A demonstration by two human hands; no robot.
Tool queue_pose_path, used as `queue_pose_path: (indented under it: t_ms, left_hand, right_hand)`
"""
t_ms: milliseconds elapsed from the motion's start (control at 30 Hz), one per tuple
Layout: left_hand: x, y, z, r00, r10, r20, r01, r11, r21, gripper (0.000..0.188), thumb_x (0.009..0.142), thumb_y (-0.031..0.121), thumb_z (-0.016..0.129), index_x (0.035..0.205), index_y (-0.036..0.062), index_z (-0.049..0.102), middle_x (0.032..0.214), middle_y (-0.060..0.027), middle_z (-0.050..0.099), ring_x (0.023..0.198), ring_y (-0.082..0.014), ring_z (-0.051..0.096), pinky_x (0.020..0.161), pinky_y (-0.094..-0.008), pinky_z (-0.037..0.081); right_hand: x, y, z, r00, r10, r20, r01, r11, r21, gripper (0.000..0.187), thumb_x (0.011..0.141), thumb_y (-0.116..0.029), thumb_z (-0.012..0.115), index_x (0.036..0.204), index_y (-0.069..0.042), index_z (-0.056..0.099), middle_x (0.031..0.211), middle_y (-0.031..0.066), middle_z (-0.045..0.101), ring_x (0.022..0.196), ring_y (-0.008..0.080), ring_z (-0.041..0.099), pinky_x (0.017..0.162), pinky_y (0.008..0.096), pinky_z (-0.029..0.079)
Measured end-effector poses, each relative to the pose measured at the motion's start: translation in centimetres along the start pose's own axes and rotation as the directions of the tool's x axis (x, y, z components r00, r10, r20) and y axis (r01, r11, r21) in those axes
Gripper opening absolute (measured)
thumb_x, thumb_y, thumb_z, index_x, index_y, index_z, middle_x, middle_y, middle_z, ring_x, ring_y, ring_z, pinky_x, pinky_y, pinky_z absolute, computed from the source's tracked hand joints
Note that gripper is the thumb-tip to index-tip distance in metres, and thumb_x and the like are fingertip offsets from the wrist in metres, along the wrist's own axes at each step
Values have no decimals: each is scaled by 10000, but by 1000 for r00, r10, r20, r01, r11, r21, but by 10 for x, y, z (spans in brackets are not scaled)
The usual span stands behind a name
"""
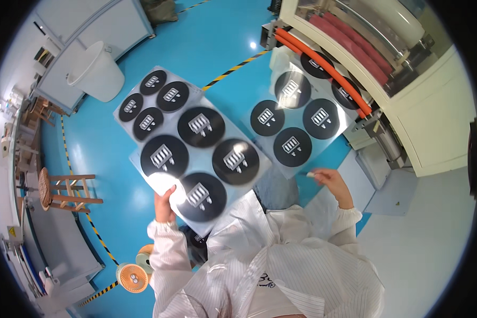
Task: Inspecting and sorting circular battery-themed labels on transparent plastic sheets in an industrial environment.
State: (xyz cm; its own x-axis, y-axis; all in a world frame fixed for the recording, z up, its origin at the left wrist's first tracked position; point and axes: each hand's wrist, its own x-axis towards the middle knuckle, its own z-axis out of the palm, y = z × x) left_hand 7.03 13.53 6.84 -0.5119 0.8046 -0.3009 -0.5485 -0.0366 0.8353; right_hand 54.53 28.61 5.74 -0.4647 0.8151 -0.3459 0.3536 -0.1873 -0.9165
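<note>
On the left, my left hand [166,205] grips the near edge of clear plastic sheets [193,146] printed with large black discs and white bar-shaped marks. The thumb lies on top; the fingers are hidden underneath. The sheets stretch away in front of me, tilted. To the right, my right hand [334,184] is closed in a pinch, with a small pale thing [310,174] at its fingertips, too small to name. Just beyond that hand hangs a similar printed film [270,140], which comes out of the machine under an orange-red bar [323,71].
The large machine [434,100] with dark red rollers stands at the right. A white bin [98,71] is at the far left. At left are a wooden stool [69,193] and an orange fan [132,278]. Yellow-black tape [236,71] marks the blue floor.
</note>
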Motion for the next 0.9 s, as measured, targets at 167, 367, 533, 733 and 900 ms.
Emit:
queue_pose_path:
  t_ms: [167, 367, 533, 733, 900]
  left_hand:
    - [115, 65, 22, 986, 146, 85, -154, 983, 97, 287, 822, 143, 643, 1066, 0, 596, 952, -82, 665, 815, -170, 652, 734, -288, 529]
    - [240, 120, -20, 991, 74, 111, -90, 985, 150, 225, 860, 154, 602, 1005, -18, 615, 913, -105, 669, 767, -188, 656, 702, -295, 537]
    - [299, 103, -41, 974, 197, 110, -225, 866, 446, 293, 785, 102, 681, 1028, -47, 609, 964, -102, 657, 847, -171, 624, 748, -278, 494]
    - [326, 109, -208, 671, 688, -275, -108, 458, 882, 1015, 565, 476, 836, 1311, -51, 392, 1262, -245, 493, 1164, -375, 472, 1004, -422, 349]
    - [274, 44, -25, 399, 780, 482, -305, -383, 872, 770, 770, 277, 711, 1395, 62, 317, 1369, -223, 371, 1274, -449, 292, 1045, -529, 227]
  right_hand:
    - [27, 19, 33, 899, -136, -417, 331, 834, 441, 225, 908, -149, 576, 1042, 26, 619, 1046, 63, 619, 889, 119, 564, 791, 248, 459]
    - [12, -19, 70, 850, -151, -505, 369, 856, 363, 215, 913, -120, 565, 1074, 17, 608, 963, 50, 640, 809, 95, 566, 724, 257, 484]
    - [-8, -55, 80, 834, -114, -540, 397, 804, 443, 227, 917, -128, 551, 1038, 56, 609, 855, 60, 629, 640, 129, 577, 604, 241, 481]
    - [10, -87, 66, 968, -97, -233, 205, 840, 503, 235, 906, -136, 560, 1021, 57, 631, 916, 98, 654, 634, 177, 596, 584, 277, 487]
    - [-2, -86, 71, 959, -31, -282, 185, 821, 540, 236, 909, -126, 557, 1030, 63, 630, 900, 95, 653, 670, 174, 593, 626, 273, 481]
